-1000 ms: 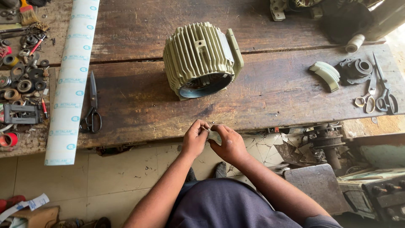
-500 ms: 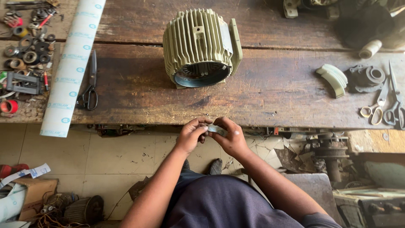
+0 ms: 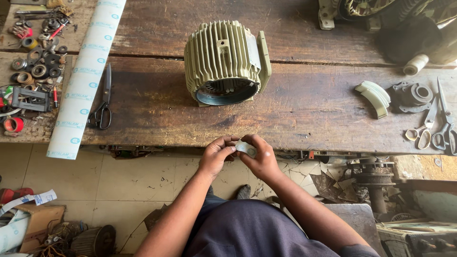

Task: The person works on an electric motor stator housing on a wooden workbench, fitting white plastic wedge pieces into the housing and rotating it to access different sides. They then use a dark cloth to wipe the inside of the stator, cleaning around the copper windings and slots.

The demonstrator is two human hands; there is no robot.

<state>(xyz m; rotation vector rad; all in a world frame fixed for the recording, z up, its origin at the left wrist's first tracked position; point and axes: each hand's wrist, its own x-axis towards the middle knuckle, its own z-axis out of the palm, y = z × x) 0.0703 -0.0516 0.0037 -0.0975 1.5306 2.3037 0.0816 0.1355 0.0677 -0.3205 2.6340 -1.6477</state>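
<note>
My left hand [image 3: 216, 153] and my right hand [image 3: 259, 157] meet just in front of the wooden workbench's near edge [image 3: 304, 143]. Together they pinch a small pale strip of sheet material [image 3: 246, 148], fingers closed on it from both sides. Straight ahead on the bench stands a green finned motor housing [image 3: 223, 62], its open round end facing me, about a hand's length from my fingers.
A long white roll of sheet [image 3: 85, 81] lies diagonally at the left, black scissors [image 3: 102, 104] beside it. Bearings and small parts [image 3: 33, 71] crowd the far left. At the right lie curved pale strips [image 3: 376, 97], a dark part [image 3: 412, 95] and two scissors [image 3: 435, 126].
The view has shifted slightly, so the bench sits higher in frame. My hands stay together on the small strip, turning it a little between the fingers.
</note>
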